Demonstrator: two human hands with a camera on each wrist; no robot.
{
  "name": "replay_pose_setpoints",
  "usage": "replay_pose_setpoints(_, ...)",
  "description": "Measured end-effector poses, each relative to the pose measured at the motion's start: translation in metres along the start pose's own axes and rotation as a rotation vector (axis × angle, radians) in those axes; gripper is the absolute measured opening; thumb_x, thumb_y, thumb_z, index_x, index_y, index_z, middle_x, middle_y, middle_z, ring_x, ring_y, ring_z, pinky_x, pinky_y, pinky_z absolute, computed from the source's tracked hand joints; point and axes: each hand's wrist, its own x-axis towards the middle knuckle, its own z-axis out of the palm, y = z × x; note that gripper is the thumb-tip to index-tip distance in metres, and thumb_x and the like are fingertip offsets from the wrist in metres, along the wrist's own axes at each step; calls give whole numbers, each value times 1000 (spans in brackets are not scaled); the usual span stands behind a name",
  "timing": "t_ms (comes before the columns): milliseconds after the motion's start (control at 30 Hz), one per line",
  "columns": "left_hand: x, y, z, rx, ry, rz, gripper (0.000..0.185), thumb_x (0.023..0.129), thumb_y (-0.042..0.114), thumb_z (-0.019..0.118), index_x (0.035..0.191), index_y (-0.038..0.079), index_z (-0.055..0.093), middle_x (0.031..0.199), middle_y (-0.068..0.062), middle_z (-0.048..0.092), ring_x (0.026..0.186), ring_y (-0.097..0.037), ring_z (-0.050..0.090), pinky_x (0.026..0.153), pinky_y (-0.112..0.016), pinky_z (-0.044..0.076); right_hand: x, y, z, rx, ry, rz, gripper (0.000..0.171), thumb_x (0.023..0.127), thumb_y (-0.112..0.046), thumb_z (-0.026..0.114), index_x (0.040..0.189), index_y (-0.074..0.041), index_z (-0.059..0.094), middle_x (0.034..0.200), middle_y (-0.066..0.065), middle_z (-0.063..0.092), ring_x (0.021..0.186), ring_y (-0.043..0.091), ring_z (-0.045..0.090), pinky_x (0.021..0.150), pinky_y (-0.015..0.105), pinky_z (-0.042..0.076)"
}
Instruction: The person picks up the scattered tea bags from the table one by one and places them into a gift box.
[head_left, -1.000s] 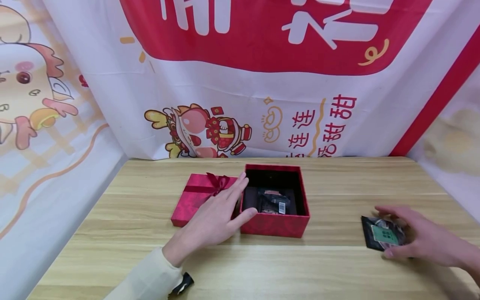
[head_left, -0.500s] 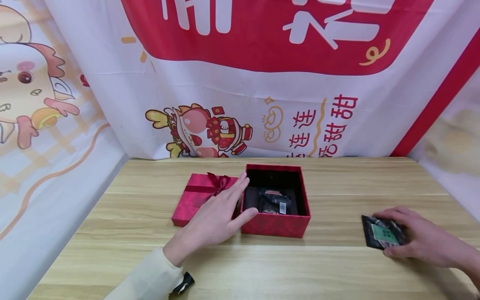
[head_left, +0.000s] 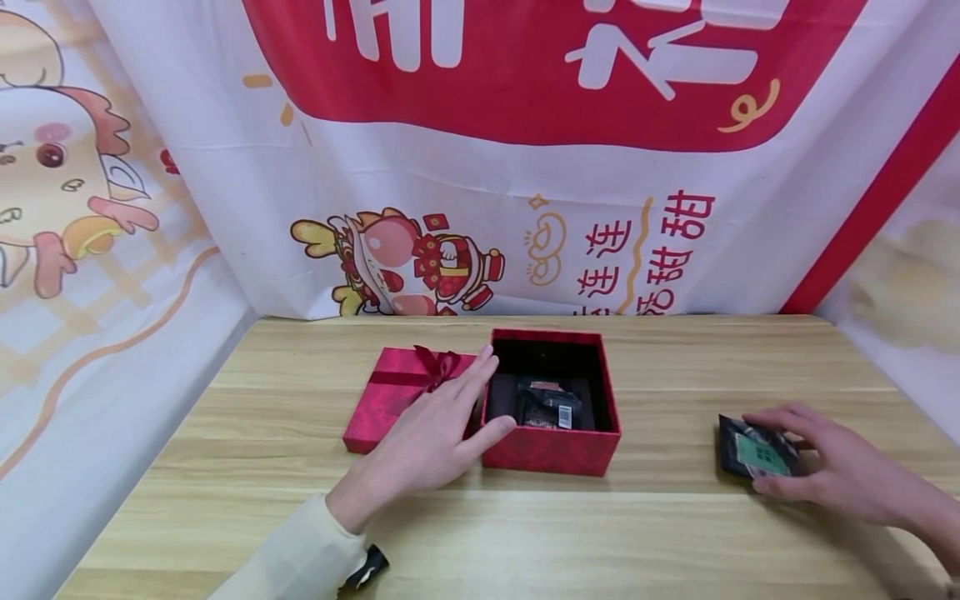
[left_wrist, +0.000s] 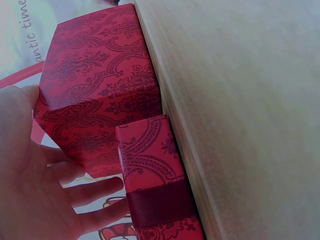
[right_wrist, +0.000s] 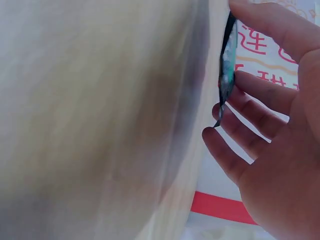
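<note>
My left hand [head_left: 435, 433] rests at the left side of an uncovered red patterned box [head_left: 551, 450]. Its fingers are fairly straight, and in the left wrist view the thumb touches a corner of the box [left_wrist: 100, 70]. Inside the box lies a black packet [head_left: 549, 406] with a white barcode label. Off to the right, my right hand [head_left: 840, 467] pinches a flat black packet [head_left: 757, 454] with a green label by its edges. The right wrist view shows this packet [right_wrist: 228, 65] edge-on between thumb and fingers, apart from the table.
The red lid [head_left: 393, 396] with a dark red ribbon bow lies left of the box, partly behind the left hand. A small black object [head_left: 367, 568] shows beside the left sleeve. A printed cloth [head_left: 525, 208] hangs along the table's far edge.
The right hand has gripped the green-labelled packet, raised it a little off the table and shifted it slightly left. The left hand and the box have stayed put.
</note>
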Motion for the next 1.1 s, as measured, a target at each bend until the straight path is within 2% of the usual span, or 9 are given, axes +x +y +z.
replay_pose_setpoints(100,0,0,0,1,0,1,86,103,72,44,172,31,13,179,14,9,163,-20,32,125,-60,38,5,-8,-3,25,15,-18,78,78,-41,95,144,-16,62,137,12,60,110,29,65,77,18,47)
replay_pose_setpoints(233,0,0,-1,0,1,4,86,103,72,44,172,31,13,180,14,9,163,-20,31,125,-59,39,13,-19,-10,31,20,-26,78,79,-41,94,146,-17,61,137,10,60,114,32,66,79,21,50)
replay_pose_setpoints(300,0,0,-1,-1,1,3,86,103,72,44,172,31,13,179,14,9,163,-20,31,125,-60,39,17,-24,-13,37,31,-36,78,79,-40,94,146,-17,62,137,10,61,114,26,65,80,23,51)
replay_pose_setpoints(400,0,0,-1,-2,-2,2,86,103,72,44,172,32,13,180,14,9,163,-20,31,125,-61,38,21,-33,-17,26,57,-55,77,78,-42,95,145,-20,63,137,7,61,111,8,58,81,25,51)
replay_pose_setpoints(467,0,0,-1,-1,-2,0,86,103,72,44,172,32,13,180,14,9,163,-20,32,125,-61,39,25,-39,-18,24,63,-65,76,79,-43,94,145,-23,63,137,5,61,107,3,52,80,26,51)
replay_pose_setpoints(667,0,2,0,-8,7,2,86,103,72,45,172,31,14,180,12,10,162,-23,33,124,-62,39,36,-60,-25,50,50,-81,74,81,-46,92,146,-28,62,139,4,59,108,17,54,79,26,53)
replay_pose_setpoints(867,-1,1,-1,-9,3,-2,86,103,72,45,172,32,13,180,13,10,162,-23,33,125,-62,38,50,-87,-34,78,56,-127,74,83,-48,90,148,-28,60,142,5,58,111,24,59,78,29,55)
replay_pose_setpoints(933,-1,1,-1,-7,-2,-5,86,103,73,44,172,32,12,180,14,9,163,-22,32,125,-61,37,55,-96,-37,89,45,-125,75,84,-48,89,150,-28,58,144,6,57,113,27,59,78,32,56)
replay_pose_setpoints(1100,-1,1,-1,-14,-2,-2,86,103,73,44,172,32,13,180,13,9,163,-22,31,125,-63,37,69,-118,-43,85,46,-161,73,85,-48,88,149,-29,59,146,4,57,118,27,56,86,47,59)
